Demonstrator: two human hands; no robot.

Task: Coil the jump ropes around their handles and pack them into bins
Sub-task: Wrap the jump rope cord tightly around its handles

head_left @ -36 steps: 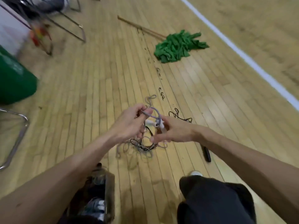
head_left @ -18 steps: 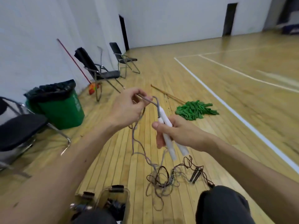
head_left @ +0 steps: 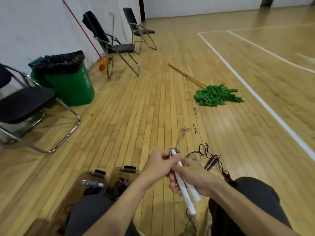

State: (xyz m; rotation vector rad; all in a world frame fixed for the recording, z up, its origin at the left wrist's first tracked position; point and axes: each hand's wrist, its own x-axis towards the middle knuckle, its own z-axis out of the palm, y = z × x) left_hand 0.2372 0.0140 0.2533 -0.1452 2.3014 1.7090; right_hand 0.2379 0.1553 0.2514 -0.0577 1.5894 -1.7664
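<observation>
Notably, right hand (head_left: 193,178) held both white handles (head_left: 187,199) in its grip; left hand (head_left: 159,165) pinched grey rope (head_left: 178,142) atop them.

One wide-angle view is taken from the head, aimed forward and down; the left hand (head_left: 158,165) and right hand (head_left: 190,178) are seen close, with the gym floor (head_left: 144,108) stretched towards the far wall (head_left: 196,5).
</observation>
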